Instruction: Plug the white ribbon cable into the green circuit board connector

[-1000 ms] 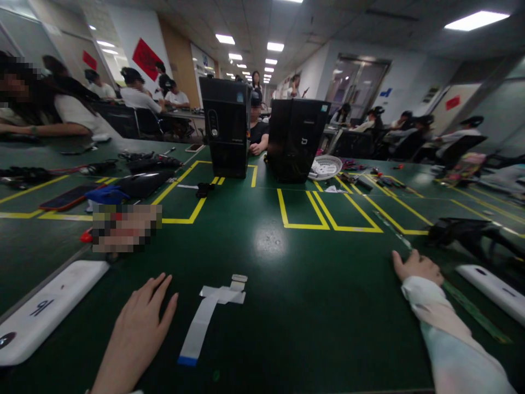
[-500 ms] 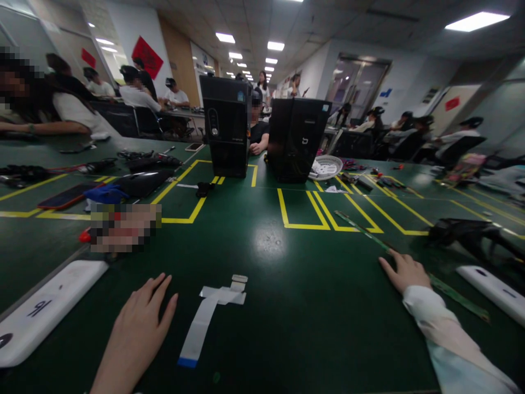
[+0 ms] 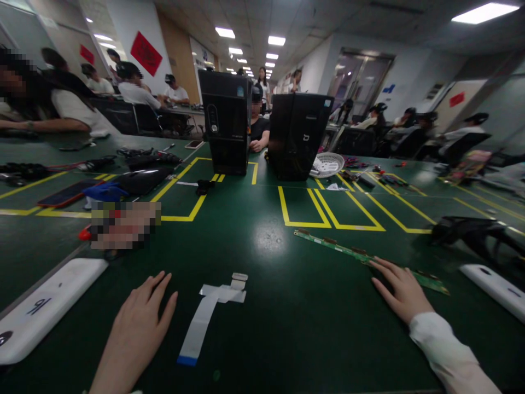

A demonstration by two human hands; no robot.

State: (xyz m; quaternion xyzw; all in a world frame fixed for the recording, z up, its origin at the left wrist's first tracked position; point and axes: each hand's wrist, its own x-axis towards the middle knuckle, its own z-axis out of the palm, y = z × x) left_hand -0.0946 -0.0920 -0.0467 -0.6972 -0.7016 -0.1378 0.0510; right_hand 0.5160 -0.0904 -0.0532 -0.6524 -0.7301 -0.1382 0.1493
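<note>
A flat white ribbon cable (image 3: 200,323) with a blue end and a cross-shaped top lies on the green table (image 3: 287,328). My left hand (image 3: 141,323) rests palm down to its left, fingers stretched out, holding nothing. At the right, a long narrow green circuit board (image 3: 340,247) lies slantwise on the table. Over its right half is my right hand (image 3: 404,290), fingers extended and their tips at the strip. Part of the board is hidden beneath that hand.
Two black computer towers (image 3: 229,126) (image 3: 299,137) stand ahead, with a person between them. White casings (image 3: 49,312) (image 3: 494,290) lie at both sides. Behind are a white basket (image 3: 328,164), cables and a black part (image 3: 471,235). Yellow tape (image 3: 307,224) marks the tabletop.
The green circuit board has turned flatter across the table, its far end swinging left. My right hand has shifted slightly with it. My left hand and the ribbon cable stay put.
</note>
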